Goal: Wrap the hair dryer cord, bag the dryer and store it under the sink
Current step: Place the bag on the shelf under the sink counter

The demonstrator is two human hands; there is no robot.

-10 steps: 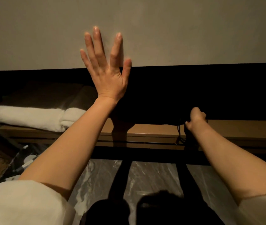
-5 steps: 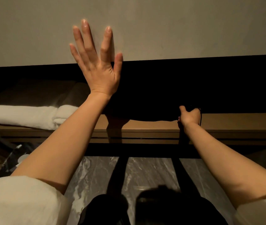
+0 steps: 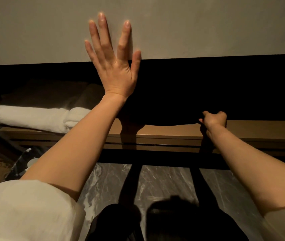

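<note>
My left hand (image 3: 115, 66) is spread flat, fingers apart, against the pale front panel of the sink counter (image 3: 207, 26) and holds nothing. My right hand (image 3: 213, 119) reaches over the wooden shelf (image 3: 259, 129) under the counter, fingers curled shut on the right end of a black bag (image 3: 169, 117). The bag lies on the shelf in deep shadow, so its outline is hard to make out. The hair dryer and its cord are hidden.
Folded white towels (image 3: 28, 117) lie on the shelf's left part. Below the shelf is a grey marble floor (image 3: 164, 181), with my dark-clothed knees (image 3: 190, 221) at the bottom. Shiny wrapped items (image 3: 23, 159) sit low at the left.
My right hand has pushed further back onto the shelf, and the black cord loop seen beside it a second ago is out of sight. My left hand stays pressed on the panel.
</note>
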